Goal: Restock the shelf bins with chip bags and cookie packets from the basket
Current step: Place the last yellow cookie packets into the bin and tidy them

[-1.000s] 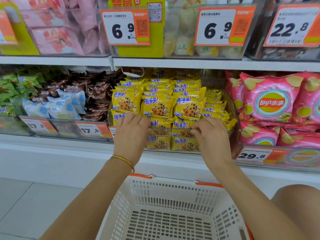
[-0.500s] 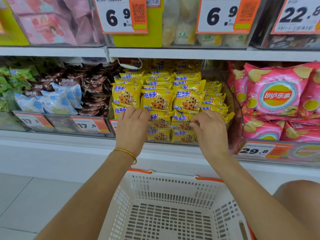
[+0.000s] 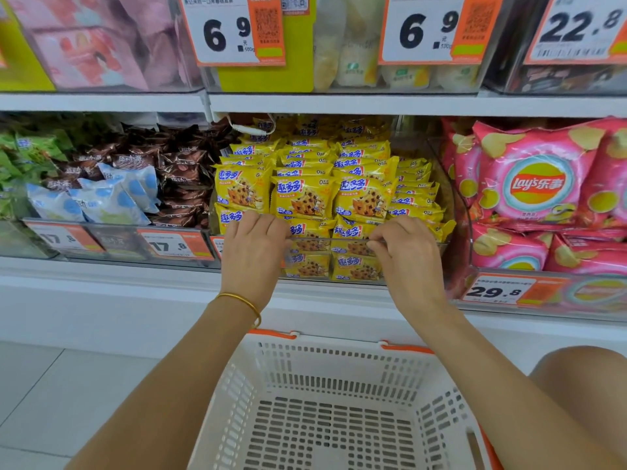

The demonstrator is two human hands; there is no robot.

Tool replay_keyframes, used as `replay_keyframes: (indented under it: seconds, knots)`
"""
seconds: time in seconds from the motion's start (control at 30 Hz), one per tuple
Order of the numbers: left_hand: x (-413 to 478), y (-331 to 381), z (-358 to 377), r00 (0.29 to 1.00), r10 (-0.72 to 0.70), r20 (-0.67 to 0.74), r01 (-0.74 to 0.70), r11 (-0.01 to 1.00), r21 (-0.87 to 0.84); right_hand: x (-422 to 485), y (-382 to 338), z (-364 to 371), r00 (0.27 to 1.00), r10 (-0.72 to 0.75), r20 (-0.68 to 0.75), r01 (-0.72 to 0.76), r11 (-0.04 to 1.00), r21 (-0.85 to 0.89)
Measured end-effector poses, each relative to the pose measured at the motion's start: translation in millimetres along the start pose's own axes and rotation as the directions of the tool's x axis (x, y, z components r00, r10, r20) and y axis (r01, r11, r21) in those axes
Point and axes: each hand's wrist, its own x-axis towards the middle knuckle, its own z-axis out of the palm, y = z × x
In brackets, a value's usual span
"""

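Left hand (image 3: 252,254) presses relaxed fingers on yellow cookie packets (image 3: 305,196); right hand (image 3: 409,261) pinches the clear bin rim (image 3: 325,239) near Lay's bags (image 3: 539,184).

My only camera rides on my head, wide-angled, facing forward and down. The shelf bin (image 3: 325,239) stands close ahead at mid-frame; the basket (image 3: 339,347) lies right beneath, cut by the bottom edge.

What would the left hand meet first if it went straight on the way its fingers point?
The left hand would run into the front yellow cookie packets almost at once. Its fingertips seem to touch them now, though depth is unclear.
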Motion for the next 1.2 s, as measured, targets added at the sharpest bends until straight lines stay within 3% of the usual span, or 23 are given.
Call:
replay_keyframes:
  seconds: [0.2,0.9,1.2]
  knots:
    - [7.3,2.5,2.8,0.998,-0.016,0.062,0.015,1.000,0.019,5.9,3.5,1.2,1.000,0.024,0.013,-0.024,1.000,0.001]
    - [8.5,6.0,11.2,0.998,-0.042,0.050,0.042,0.999,0.018,3.5,8.3,10.9,0.999,0.036,-0.036,-0.036,0.999,0.004]
    - [6.7,9.2,4.6,0.995,-0.050,0.090,0.051,0.999,-0.013,1.4,5.9,6.6,0.998,0.063,0.020,-0.063,0.998,-0.011]
